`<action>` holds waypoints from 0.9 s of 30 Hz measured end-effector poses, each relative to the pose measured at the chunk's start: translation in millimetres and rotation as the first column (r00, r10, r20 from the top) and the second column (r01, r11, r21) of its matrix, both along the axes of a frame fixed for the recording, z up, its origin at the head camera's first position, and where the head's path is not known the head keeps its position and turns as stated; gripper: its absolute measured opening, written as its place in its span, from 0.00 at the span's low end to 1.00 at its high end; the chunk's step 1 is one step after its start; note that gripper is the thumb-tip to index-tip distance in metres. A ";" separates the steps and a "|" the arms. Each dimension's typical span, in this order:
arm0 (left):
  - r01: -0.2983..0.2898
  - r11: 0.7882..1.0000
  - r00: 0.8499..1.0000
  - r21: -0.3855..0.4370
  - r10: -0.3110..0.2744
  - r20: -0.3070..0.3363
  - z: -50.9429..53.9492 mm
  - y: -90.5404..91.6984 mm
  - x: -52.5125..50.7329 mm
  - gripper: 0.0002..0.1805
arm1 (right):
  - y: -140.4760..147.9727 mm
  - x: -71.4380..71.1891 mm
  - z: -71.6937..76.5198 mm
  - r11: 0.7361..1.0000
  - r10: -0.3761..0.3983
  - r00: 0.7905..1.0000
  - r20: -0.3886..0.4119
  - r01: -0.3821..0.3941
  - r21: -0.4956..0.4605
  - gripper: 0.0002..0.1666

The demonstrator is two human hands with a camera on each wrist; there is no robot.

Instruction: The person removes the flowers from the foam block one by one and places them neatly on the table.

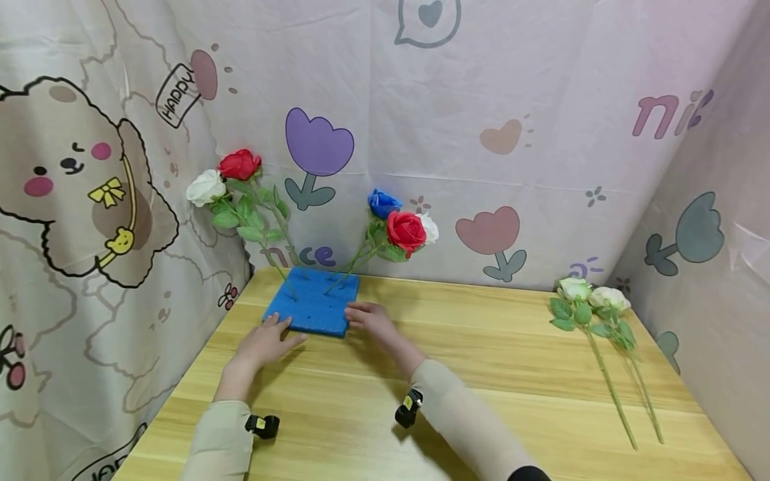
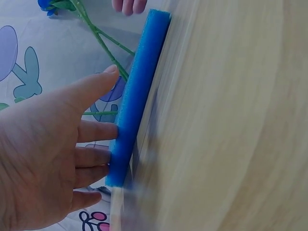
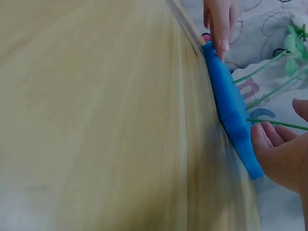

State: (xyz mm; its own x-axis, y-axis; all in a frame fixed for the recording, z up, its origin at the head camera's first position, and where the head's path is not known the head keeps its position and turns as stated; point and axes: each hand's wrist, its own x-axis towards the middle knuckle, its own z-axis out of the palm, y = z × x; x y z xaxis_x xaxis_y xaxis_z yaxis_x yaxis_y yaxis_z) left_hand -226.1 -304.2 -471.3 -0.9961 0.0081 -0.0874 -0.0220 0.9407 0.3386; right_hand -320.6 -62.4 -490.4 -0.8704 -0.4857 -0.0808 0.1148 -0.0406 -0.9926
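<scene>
A blue foam board (image 1: 319, 319) lies flat on the table with rose stems stuck upright but slanting in it. My left hand (image 1: 263, 344) touches its front left corner, fingers extended and thumb spread. At the right edge, near the front corner, the fingertips of my right hand (image 1: 375, 324) rest against the board. Over its left side lean a white rose (image 1: 206, 188) and a red rose (image 1: 239, 164). To the right lean a blue rose (image 1: 383, 203), another red rose (image 1: 406, 231) and a partly hidden white rose (image 1: 430, 228).
Two loose roses, a pale one (image 1: 574, 288) and a white one (image 1: 610, 298), lie on the right side of the wooden table (image 1: 481, 347). A printed curtain (image 1: 511, 80) hangs behind the table and down both sides.
</scene>
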 end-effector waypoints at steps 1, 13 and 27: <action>-0.001 1.000 1.000 -0.001 0.001 0.001 -0.1 0.0 0.4 0.44 | -2.7 -0.8 0.1 1.000 -0.009 1.000 0.024 0.010 -0.011 0.29; -0.006 1.000 1.000 -0.001 0.006 0.000 -0.4 0.6 0.5 0.43 | -31.7 -20.3 2.0 0.997 -0.081 0.992 0.092 0.079 0.027 0.32; -0.014 1.000 1.000 -0.009 0.014 -0.014 -5.9 -2.3 -1.7 0.44 | -60.8 -28.8 4.8 0.978 -0.128 0.989 -0.077 0.139 0.156 0.27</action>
State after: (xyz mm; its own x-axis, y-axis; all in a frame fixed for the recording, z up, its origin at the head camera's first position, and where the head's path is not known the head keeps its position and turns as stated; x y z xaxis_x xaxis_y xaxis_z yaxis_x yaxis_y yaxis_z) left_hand -227.8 -306.5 -477.2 -0.9973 -0.0067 -0.0737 -0.0308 0.9432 0.3308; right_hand -349.4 -123.2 -485.6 -0.9326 -0.3500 -0.0884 0.0532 0.1091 -0.9926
